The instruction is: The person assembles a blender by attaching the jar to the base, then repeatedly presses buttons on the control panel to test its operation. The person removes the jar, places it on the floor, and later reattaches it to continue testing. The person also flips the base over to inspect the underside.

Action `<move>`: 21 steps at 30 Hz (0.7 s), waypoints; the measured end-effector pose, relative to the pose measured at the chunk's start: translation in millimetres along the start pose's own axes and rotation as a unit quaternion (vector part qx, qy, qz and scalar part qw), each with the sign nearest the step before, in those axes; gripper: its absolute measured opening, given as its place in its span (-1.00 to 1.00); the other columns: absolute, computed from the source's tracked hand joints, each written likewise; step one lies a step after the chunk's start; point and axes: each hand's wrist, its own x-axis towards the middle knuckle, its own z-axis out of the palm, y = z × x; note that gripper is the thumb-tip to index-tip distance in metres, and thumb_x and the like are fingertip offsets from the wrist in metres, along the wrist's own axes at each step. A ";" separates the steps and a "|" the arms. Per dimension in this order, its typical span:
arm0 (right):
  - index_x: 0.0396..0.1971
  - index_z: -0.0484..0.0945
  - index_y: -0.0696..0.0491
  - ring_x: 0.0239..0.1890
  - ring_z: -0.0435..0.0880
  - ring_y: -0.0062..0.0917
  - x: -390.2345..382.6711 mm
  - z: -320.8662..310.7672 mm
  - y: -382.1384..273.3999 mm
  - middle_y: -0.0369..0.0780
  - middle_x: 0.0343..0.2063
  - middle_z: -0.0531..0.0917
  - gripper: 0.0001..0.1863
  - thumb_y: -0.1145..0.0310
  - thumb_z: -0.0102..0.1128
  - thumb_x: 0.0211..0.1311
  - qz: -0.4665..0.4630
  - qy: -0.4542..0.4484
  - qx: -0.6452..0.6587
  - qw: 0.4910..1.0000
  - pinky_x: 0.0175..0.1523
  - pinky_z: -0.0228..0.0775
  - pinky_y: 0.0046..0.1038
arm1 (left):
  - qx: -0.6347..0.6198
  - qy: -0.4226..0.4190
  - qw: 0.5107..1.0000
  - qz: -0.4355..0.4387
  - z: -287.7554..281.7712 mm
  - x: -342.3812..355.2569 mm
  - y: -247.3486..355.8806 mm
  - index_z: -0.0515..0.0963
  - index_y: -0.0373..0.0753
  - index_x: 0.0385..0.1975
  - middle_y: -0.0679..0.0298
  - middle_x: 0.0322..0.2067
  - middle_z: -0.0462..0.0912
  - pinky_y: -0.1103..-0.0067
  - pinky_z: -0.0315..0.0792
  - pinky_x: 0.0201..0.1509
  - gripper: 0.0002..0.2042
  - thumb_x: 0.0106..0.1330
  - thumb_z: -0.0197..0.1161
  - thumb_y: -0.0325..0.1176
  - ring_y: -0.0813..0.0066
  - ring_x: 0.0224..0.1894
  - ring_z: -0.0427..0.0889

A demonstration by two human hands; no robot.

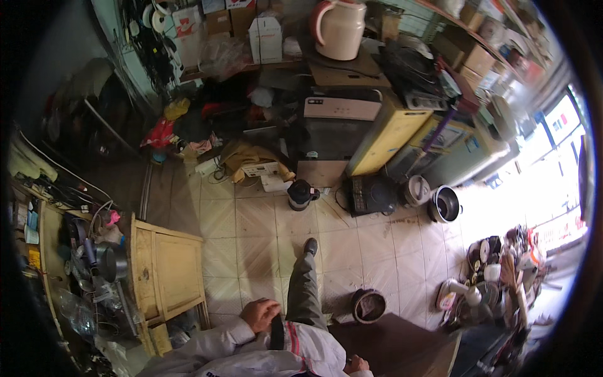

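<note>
Left hand [260,314] half-curled beside black strip [277,332] on jacket [317,342]; grip, can't tell. Right hand [358,364] near left edge of brown tabletop [396,345], mostly cut off, grip unclear. Brown pot [369,306] by tabletop's far edge. No finished step shows; remainder unclear. Far-left clutter too dark.

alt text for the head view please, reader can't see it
Seen from above, the wearer's left hand is near the front of a pale jacket, right hand near a brown surface. On the tiled floor ahead stand a dark-handled jug and an open pot.
</note>
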 end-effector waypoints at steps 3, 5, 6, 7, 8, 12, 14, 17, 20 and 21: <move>-0.14 0.75 0.01 -0.18 0.79 -0.10 101.6 -38.1 -60.5 -0.07 -0.30 0.79 -0.54 -0.02 0.54 0.10 -0.078 -0.008 -0.056 0.995 -0.02 0.64 -0.10 | 0.004 0.080 0.992 -0.102 0.4 50.6 -41.2 0.71 -0.27 -0.06 0.03 -0.21 0.79 0.32 0.66 -0.07 -0.64 0.54 0.26 -0.05 0.09 -0.17 0.82; -0.16 0.76 0.00 -0.19 0.80 -0.09 180.5 -70.6 -108.8 -0.07 -0.33 0.79 -0.54 -0.02 0.56 0.08 -0.166 -0.002 -0.108 0.980 -0.03 0.64 -0.09 | 0.004 0.102 0.980 -0.174 13.0 78.9 -54.9 0.71 -0.26 -0.06 0.04 -0.23 0.80 0.32 0.66 -0.07 -0.65 0.53 0.28 -0.05 0.11 -0.18 0.82; -0.17 0.76 0.00 -0.20 0.80 -0.09 214.4 -81.8 -136.4 -0.06 -0.34 0.80 -0.54 -0.03 0.56 0.07 -0.209 0.004 -0.135 0.969 -0.03 0.64 -0.08 | 0.012 0.092 0.975 -0.203 20.2 92.2 -63.6 0.71 -0.25 -0.05 0.05 -0.24 0.81 0.31 0.67 -0.07 -0.66 0.53 0.28 -0.06 0.12 -0.19 0.82; -0.18 0.77 -0.01 -0.21 0.80 -0.08 244.2 -93.5 -170.6 -0.06 -0.35 0.80 -0.55 -0.03 0.57 0.06 -0.254 0.019 -0.159 0.954 -0.03 0.64 -0.08 | 0.013 0.081 0.969 -0.232 31.7 101.4 -72.9 0.71 -0.24 -0.05 0.06 -0.24 0.81 0.31 0.67 -0.08 -0.66 0.53 0.28 -0.06 0.13 -0.20 0.83; -0.19 0.77 -0.01 -0.21 0.80 -0.08 280.3 -101.4 -192.3 -0.06 -0.36 0.80 -0.55 -0.03 0.58 0.05 -0.291 0.029 -0.178 0.940 -0.04 0.64 -0.07 | -0.040 0.077 0.964 -0.251 36.1 118.1 -64.2 0.69 -0.22 -0.03 0.09 -0.27 0.82 0.30 0.67 -0.13 -0.65 0.52 0.30 -0.04 0.17 -0.24 0.83; -0.28 0.76 0.02 -0.31 0.82 -0.25 415.3 -111.8 -360.1 -0.19 -0.48 0.78 -0.61 0.04 0.62 0.07 -0.392 0.043 -0.177 0.902 -0.19 0.64 -0.15 | -0.110 0.091 0.958 -0.249 118.3 168.5 -105.2 0.69 -0.18 -0.01 0.13 -0.25 0.82 0.37 0.67 -0.18 -0.70 0.49 0.35 -0.09 0.27 -0.28 0.82; -0.17 0.74 0.08 -0.33 0.81 -0.23 464.4 -106.1 -444.6 -0.14 -0.43 0.78 -0.57 0.11 0.62 0.07 -0.370 0.009 -0.164 0.915 -0.22 0.64 -0.20 | -0.184 0.105 0.942 -0.260 161.7 192.5 -123.0 0.69 -0.20 0.02 0.15 -0.20 0.81 0.39 0.67 -0.20 -0.73 0.48 0.37 -0.19 0.29 -0.30 0.80; 0.08 0.68 0.11 -0.27 0.82 -0.20 548.5 -70.2 -525.1 -0.04 -0.21 0.79 -0.41 0.18 0.63 0.06 -0.423 0.003 -0.137 0.895 -0.16 0.67 -0.19 | -0.290 0.020 0.896 -0.336 153.3 226.2 -121.1 0.70 -0.24 0.12 0.01 -0.06 0.80 0.21 0.69 0.00 -0.46 0.54 0.20 0.16 0.11 -0.04 0.79; 0.39 0.48 0.10 0.16 0.70 -0.03 585.5 -36.7 -610.4 0.07 0.15 0.68 -0.17 0.33 0.61 0.06 -0.445 -0.022 -0.188 0.875 0.18 0.60 -0.07 | -0.269 0.033 0.907 -0.322 163.6 230.1 -148.5 0.67 -0.26 0.14 0.05 -0.03 0.79 0.20 0.65 0.11 -0.50 0.52 0.28 0.08 0.11 0.02 0.78; 0.46 0.42 0.07 0.24 0.65 0.00 603.7 -27.4 -622.9 0.06 0.22 0.64 -0.08 0.35 0.63 0.03 -0.473 -0.008 -0.215 0.855 0.22 0.58 -0.07 | -0.275 0.034 0.906 -0.319 160.6 234.3 -152.2 0.64 -0.26 0.16 0.06 0.01 0.78 0.22 0.62 0.19 -0.52 0.51 0.32 0.03 0.15 0.06 0.76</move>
